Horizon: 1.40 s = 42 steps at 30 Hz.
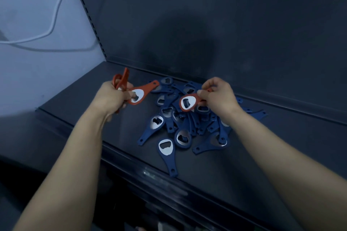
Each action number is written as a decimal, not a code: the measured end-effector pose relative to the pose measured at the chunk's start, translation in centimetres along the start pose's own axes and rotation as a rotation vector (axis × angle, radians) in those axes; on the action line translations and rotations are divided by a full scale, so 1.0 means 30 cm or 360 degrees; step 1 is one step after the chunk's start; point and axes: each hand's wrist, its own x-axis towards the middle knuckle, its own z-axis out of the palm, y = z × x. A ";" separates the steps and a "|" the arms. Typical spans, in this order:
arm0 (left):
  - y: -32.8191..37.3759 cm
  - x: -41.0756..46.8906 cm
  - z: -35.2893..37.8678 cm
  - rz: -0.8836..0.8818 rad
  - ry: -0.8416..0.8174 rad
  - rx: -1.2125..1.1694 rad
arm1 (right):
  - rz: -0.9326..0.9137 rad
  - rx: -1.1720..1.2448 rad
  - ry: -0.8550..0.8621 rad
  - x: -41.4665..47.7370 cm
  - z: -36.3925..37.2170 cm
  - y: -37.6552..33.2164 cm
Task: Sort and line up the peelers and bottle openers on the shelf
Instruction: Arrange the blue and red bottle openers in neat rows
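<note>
Left hand [112,95] grips several orange openers [139,93]; right hand [217,95] pinches another [187,102] — above the blue pile [180,127] on the dark shelf [216,174].

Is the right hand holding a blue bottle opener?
No, the right hand pinches an orange bottle opener over the blue pile.

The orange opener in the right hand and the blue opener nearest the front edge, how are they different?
The orange opener is orange; the blue opener is dark blue. The orange opener is pinched in the right hand above the pile; the blue opener lies flat on the shelf, untouched. Both have the same shape, with a shiny metal mouth and a narrowing handle.
</note>
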 end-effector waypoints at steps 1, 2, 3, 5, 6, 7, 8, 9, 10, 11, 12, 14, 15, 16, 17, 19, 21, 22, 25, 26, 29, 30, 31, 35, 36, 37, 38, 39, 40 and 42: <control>0.016 -0.014 0.012 0.0028 -0.0064 -0.0028 | 0.0003 0.0054 0.0013 -0.007 -0.011 0.000; 0.033 -0.028 0.035 0.0057 -0.0141 -0.0050 | 0.0005 0.0080 0.0034 -0.016 -0.029 0.003; 0.052 -0.041 0.066 0.0085 -0.0223 -0.0069 | 0.0011 0.0074 0.0070 -0.026 -0.054 0.009; 0.088 -0.067 0.148 0.0146 -0.0403 -0.0088 | 0.0038 0.0024 0.0190 -0.052 -0.119 0.028; 0.107 -0.080 0.197 0.0177 -0.0501 -0.0078 | 0.0060 0.0012 0.0266 -0.067 -0.159 0.041; 0.126 -0.096 0.248 0.0202 -0.0603 -0.0057 | 0.0081 0.0001 0.0343 -0.084 -0.203 0.055; 0.146 -0.115 0.301 0.0229 -0.0704 -0.0041 | 0.0098 -0.0031 0.0417 -0.103 -0.250 0.071; 0.166 -0.132 0.357 0.0266 -0.0805 -0.0037 | 0.0113 -0.0084 0.0491 -0.124 -0.297 0.087; 0.187 -0.153 0.411 0.0310 -0.0908 -0.0038 | 0.0130 -0.0139 0.0569 -0.147 -0.346 0.106; 0.207 -0.176 0.464 0.0354 -0.1011 -0.0025 | 0.0151 -0.0186 0.0659 -0.170 -0.394 0.127; 0.225 -0.200 0.517 0.0387 -0.1112 0.0000 | 0.0176 -0.0232 0.0762 -0.196 -0.442 0.148; 0.257 -0.249 0.613 0.0444 -0.1289 0.0060 | 0.0232 -0.0371 0.0975 -0.249 -0.534 0.190; 0.270 -0.272 0.657 0.0478 -0.1358 0.0097 | 0.0268 -0.0458 0.1066 -0.276 -0.576 0.211; 0.281 -0.296 0.700 0.0509 -0.1415 0.0130 | 0.0304 -0.0535 0.1147 -0.303 -0.615 0.232; 0.290 -0.318 0.739 0.0534 -0.1466 0.0151 | 0.0339 -0.0588 0.1219 -0.326 -0.651 0.253; 0.304 -0.359 0.805 0.0581 -0.1557 0.0186 | 0.0424 -0.0619 0.1343 -0.364 -0.711 0.291; 0.309 -0.391 0.858 0.0610 -0.1614 0.0225 | 0.0531 -0.0666 0.1416 -0.391 -0.755 0.323; 0.309 -0.401 0.879 0.0612 -0.1623 0.0240 | 0.0578 -0.0742 0.1428 -0.401 -0.771 0.337; 0.309 -0.425 0.933 0.0621 -0.1622 0.0303 | 0.0653 -0.0945 0.1434 -0.414 -0.800 0.371; 0.309 -0.430 0.947 0.0615 -0.1617 0.0318 | 0.0663 -0.0967 0.1432 -0.411 -0.806 0.379; 0.311 -0.444 0.981 0.0591 -0.1610 0.0349 | 0.0605 -0.1073 0.1403 -0.387 -0.814 0.394; 0.310 -0.447 0.991 0.0576 -0.1598 0.0356 | 0.0575 -0.1120 0.1380 -0.378 -0.815 0.396; 0.309 -0.451 0.999 0.0560 -0.1580 0.0359 | 0.0557 -0.1160 0.1364 -0.370 -0.817 0.397; 0.302 -0.462 1.031 0.0531 -0.1511 0.0365 | 0.0500 -0.1298 0.1330 -0.343 -0.827 0.412; 0.299 -0.464 1.037 0.0520 -0.1500 0.0361 | 0.0490 -0.1310 0.1320 -0.337 -0.830 0.418; 0.296 -0.467 1.043 0.0504 -0.1494 0.0350 | 0.0482 -0.1315 0.1308 -0.331 -0.833 0.424; 0.294 -0.470 1.048 0.0488 -0.1490 0.0338 | 0.0477 -0.1315 0.1293 -0.326 -0.838 0.430; 0.291 -0.473 1.053 0.0478 -0.1488 0.0333 | 0.0478 -0.1311 0.1277 -0.322 -0.844 0.436; 0.290 -0.475 1.056 0.0471 -0.1483 0.0335 | 0.0484 -0.1299 0.1263 -0.320 -0.849 0.440; 0.286 -0.480 1.065 0.0463 -0.1465 0.0338 | 0.0474 -0.1255 0.1248 -0.322 -0.859 0.447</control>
